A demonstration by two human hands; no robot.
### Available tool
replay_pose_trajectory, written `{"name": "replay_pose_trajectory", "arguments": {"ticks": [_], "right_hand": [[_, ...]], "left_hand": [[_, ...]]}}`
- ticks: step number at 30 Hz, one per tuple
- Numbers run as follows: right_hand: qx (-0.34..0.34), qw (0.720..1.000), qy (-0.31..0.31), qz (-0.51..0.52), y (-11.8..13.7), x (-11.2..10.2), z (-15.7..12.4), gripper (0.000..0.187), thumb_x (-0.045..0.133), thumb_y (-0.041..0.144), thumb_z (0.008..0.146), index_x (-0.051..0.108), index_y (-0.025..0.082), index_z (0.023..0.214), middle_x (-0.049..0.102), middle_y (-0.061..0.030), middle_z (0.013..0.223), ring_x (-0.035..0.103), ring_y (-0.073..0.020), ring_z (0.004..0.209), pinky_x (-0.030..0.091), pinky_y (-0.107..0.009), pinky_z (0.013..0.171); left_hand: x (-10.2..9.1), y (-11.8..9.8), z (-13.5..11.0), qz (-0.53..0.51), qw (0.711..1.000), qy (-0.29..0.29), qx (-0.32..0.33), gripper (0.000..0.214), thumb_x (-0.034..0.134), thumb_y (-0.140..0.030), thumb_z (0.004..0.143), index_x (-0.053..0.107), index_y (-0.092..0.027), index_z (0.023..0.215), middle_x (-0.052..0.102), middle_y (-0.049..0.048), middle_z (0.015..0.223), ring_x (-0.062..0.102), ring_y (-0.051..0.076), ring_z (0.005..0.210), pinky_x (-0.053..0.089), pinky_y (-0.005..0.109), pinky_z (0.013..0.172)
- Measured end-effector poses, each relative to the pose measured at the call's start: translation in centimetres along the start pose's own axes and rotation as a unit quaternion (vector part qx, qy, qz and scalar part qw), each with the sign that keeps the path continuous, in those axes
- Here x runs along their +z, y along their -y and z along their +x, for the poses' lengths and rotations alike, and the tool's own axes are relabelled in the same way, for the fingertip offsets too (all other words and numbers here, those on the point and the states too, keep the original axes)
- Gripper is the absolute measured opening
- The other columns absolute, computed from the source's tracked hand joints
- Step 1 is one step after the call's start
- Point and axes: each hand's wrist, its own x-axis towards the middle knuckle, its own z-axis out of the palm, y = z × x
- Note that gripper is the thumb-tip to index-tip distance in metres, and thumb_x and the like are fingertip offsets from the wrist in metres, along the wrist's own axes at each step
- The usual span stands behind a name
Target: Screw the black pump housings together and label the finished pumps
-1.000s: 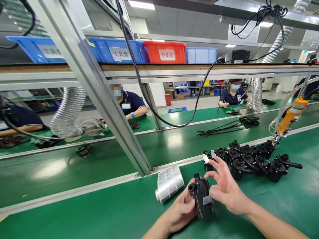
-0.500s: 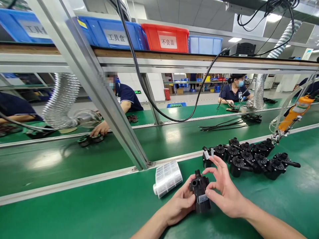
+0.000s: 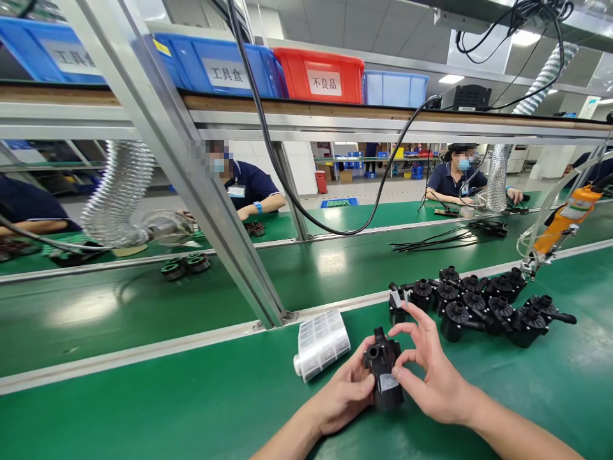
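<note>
A small black pump (image 3: 383,374) with a round port and a grey label on its side is held low in front of me over the green bench. My left hand (image 3: 342,397) wraps its left side from below. My right hand (image 3: 428,374) presses thumb and fingertips on the pump's right side by the label, with the other fingers spread. A roll of white labels (image 3: 322,344) lies just left of the hands. Several more black pumps (image 3: 479,305) stand in a cluster to the right.
A slanted aluminium frame post (image 3: 191,179) meets the bench rail ahead. An orange electric screwdriver (image 3: 560,227) hangs at right. Beyond runs a green conveyor with black cables (image 3: 440,239). Seated workers face me opposite. Blue and red bins (image 3: 320,76) sit on the overhead shelf.
The pump was turned slightly in my hands and my right fingers closed onto its label side. A worker's hand left black parts on the far conveyor. The view tilted slightly down.
</note>
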Motion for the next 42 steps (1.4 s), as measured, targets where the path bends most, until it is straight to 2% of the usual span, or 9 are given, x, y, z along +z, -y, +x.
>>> {"name": "replay_pose_trajectory", "arguments": {"ticks": [4, 8, 15, 21, 24, 29, 32, 36, 42], "right_hand": [[-0.068, 0.994, 0.024, -0.085, 0.0, -0.4, -0.2, 0.085, 0.057, 0.007, 0.095, 0.020, 0.045, 0.161, 0.014, -0.0119, 0.169, 0.055, -0.0293, 0.132, 0.067, -0.039, 0.078], [-0.185, 0.957, 0.023, -0.220, -0.8, -1.5, 0.2, 0.089, 0.066, 0.009, 0.093, 0.022, 0.048, 0.159, 0.024, -0.0101, 0.167, 0.049, -0.0337, 0.142, 0.062, -0.052, 0.098], [-0.079, 0.964, 0.012, -0.253, -1.9, -0.9, 0.8, 0.117, 0.084, 0.021, 0.073, 0.010, 0.030, 0.163, 0.012, -0.0189, 0.170, 0.019, -0.0452, 0.158, 0.043, -0.066, 0.118], [-0.163, 0.957, -0.048, -0.236, -3.8, -3.5, 2.6, 0.090, 0.075, 0.022, 0.085, 0.023, 0.032, 0.159, 0.017, -0.0162, 0.167, 0.026, -0.0397, 0.157, 0.048, -0.060, 0.116], [-0.165, 0.935, -0.111, -0.294, -5.8, -4.1, 4.1, 0.082, 0.067, 0.017, 0.093, 0.021, 0.034, 0.159, 0.011, -0.0162, 0.168, 0.028, -0.0367, 0.157, 0.047, -0.061, 0.117], [-0.150, 0.931, -0.072, -0.326, -7.9, -3.4, 5.6, 0.098, 0.078, 0.021, 0.086, 0.014, 0.031, 0.160, 0.003, -0.0202, 0.170, 0.022, -0.0407, 0.159, 0.041, -0.066, 0.120], [-0.186, 0.942, -0.070, -0.271, -7.4, -2.9, 5.2, 0.096, 0.083, 0.026, 0.083, 0.020, 0.033, 0.155, 0.012, -0.0189, 0.168, 0.024, -0.0400, 0.158, 0.055, -0.057, 0.108], [-0.153, 0.961, -0.117, -0.196, -6.5, -2.4, 4.2, 0.084, 0.077, 0.033, 0.087, 0.024, 0.032, 0.153, 0.013, -0.0175, 0.167, 0.027, -0.0375, 0.157, 0.054, -0.056, 0.110], [-0.049, 0.997, -0.058, 0.030, -5.0, -1.1, 3.5, 0.080, 0.062, 0.059, 0.097, 0.014, 0.038, 0.157, 0.000, -0.0116, 0.171, 0.020, -0.0340, 0.159, 0.045, -0.063, 0.118]], "left_hand": [[0.0, -0.1, -0.1, 0.006, 1.000, -0.004, -0.001, 0.080, 0.096, -0.037, 0.077, 0.053, -0.034, 0.144, 0.069, 0.0073, 0.132, 0.069, 0.029, 0.117, 0.049, 0.035, 0.093], [-0.1, -0.1, -0.2, 0.003, 1.000, 0.005, 0.006, 0.083, 0.095, -0.041, 0.077, 0.051, -0.036, 0.147, 0.068, 0.0086, 0.134, 0.067, 0.032, 0.123, 0.047, 0.041, 0.101], [-1.3, 0.3, 0.0, 0.108, 0.992, -0.010, 0.065, 0.080, 0.094, -0.039, 0.079, 0.051, -0.036, 0.147, 0.065, 0.0071, 0.139, 0.059, 0.030, 0.132, 0.040, 0.041, 0.112], [-0.5, -1.6, -0.3, 0.301, 0.952, 0.009, 0.048, 0.066, 0.088, -0.035, 0.084, 0.053, -0.029, 0.139, 0.064, 0.0084, 0.130, 0.061, 0.030, 0.120, 0.043, 0.043, 0.106], [1.4, -1.6, -0.9, 0.376, 0.925, 0.059, 0.013, 0.057, 0.085, -0.026, 0.083, 0.058, -0.026, 0.133, 0.065, 0.0078, 0.124, 0.061, 0.031, 0.117, 0.044, 0.045, 0.108], [2.7, -0.1, -1.0, 0.356, 0.919, 0.170, 0.008, 0.079, 0.073, -0.005, 0.070, 0.052, -0.027, 0.143, 0.064, 0.0100, 0.138, 0.060, 0.035, 0.130, 0.040, 0.053, 0.118], [1.6, 0.5, -0.2, 0.358, 0.928, 0.042, 0.099, 0.064, 0.054, -0.002, 0.067, 0.061, -0.025, 0.126, 0.066, 0.0081, 0.130, 0.058, 0.033, 0.133, 0.035, 0.055, 0.124], [0.2, 1.0, 0.9, 0.403, 0.865, -0.212, 0.211, 0.069, 0.056, -0.006, 0.075, 0.048, -0.029, 0.139, 0.053, 0.0099, 0.144, 0.042, 0.033, 0.147, 0.030, 0.057, 0.127], [0.4, 1.1, 0.8, 0.416, 0.868, -0.207, 0.177, 0.096, 0.077, -0.029, 0.087, 0.017, -0.031, 0.161, 0.035, 0.0148, 0.164, 0.031, 0.035, 0.156, 0.020, 0.058, 0.131]]}}
